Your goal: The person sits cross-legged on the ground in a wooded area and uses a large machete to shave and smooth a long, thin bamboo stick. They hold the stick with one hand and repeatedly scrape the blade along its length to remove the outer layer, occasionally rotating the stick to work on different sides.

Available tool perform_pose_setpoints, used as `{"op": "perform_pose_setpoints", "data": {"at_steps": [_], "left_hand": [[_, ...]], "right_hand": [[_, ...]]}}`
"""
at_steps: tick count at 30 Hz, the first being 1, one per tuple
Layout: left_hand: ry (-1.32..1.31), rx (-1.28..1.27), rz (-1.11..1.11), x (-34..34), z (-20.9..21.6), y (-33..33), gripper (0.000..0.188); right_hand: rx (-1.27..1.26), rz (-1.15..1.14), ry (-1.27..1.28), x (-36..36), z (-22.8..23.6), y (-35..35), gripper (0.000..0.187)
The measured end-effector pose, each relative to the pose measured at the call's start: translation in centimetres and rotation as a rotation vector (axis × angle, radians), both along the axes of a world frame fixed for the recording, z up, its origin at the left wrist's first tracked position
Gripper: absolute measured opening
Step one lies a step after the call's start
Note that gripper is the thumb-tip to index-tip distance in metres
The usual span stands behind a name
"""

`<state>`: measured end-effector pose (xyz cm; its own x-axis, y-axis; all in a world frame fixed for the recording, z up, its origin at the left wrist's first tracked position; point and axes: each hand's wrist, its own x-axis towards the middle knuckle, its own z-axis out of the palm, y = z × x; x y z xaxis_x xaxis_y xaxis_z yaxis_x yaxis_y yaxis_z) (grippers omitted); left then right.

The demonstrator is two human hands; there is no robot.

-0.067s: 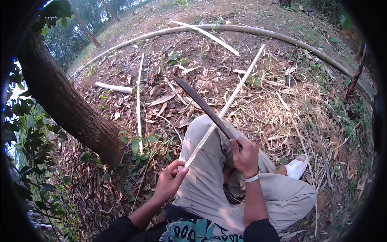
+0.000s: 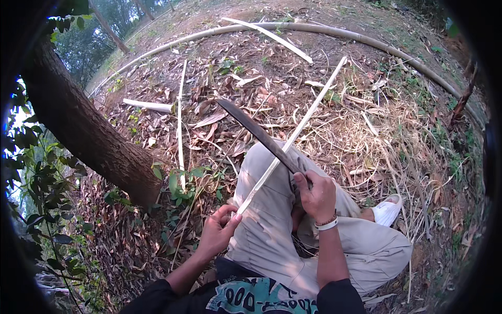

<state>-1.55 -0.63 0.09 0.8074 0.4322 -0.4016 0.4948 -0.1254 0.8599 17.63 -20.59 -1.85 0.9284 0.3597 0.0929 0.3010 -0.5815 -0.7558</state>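
At the left edge of the frame, leafy shrubs point(image 2: 39, 193) stood behind a thick tree trunk point(image 2: 99, 138) that leaned from the upper left down toward the middle. Right of it, a short pale piece of wood point(image 2: 149, 106) and a thin pale strip point(image 2: 180, 125) lay on dry leaves.

At lower centre-left, the left hand point(image 2: 217, 233) pinched the near end of a long pale strip point(image 2: 312, 107) between thumb and fingers. This strip slanted over the raised knee of the grey trousers point(image 2: 264, 225) toward the upper right. A long dark knife point(image 2: 253, 127) crossed it near the knee, its tip toward the upper left; whether blade and strip touched, I could not tell. At centre-right, the right hand point(image 2: 318, 196) was closed around the knife's handle end.

The step in hand looked like shaving or trimming the strip. A further stroke would call for a firm pinch, a shallow blade angle and an edge turned away from knee and fingers.

The trunk stood well apart from the knife tip, leaving room leftward; the knee, just under the crossing, was the tight spot. Farther right lay curly shavings point(image 2: 334, 136) and a white shoe point(image 2: 387, 213).
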Motion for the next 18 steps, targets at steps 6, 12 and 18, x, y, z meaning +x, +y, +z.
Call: {"op": "perform_pose_setpoints", "data": {"at_steps": [6,12,18], "left_hand": [[0.032,0.302,-0.111,-0.1,-1.1,1.8,0.027],[-0.093,0.474,-0.224,4.1,0.1,0.6,0.028],[-0.003,-0.249,-0.094,7.0,0.5,0.3,0.026]], "right_hand": [[-0.167,0.013,0.065,0.1,-1.2,2.0,0.067],[-0.192,-0.006,0.031,-0.2,-1.4,2.0,0.066],[-0.169,0.151,-0.159,-0.8,-1.1,2.1,0.062]]}}
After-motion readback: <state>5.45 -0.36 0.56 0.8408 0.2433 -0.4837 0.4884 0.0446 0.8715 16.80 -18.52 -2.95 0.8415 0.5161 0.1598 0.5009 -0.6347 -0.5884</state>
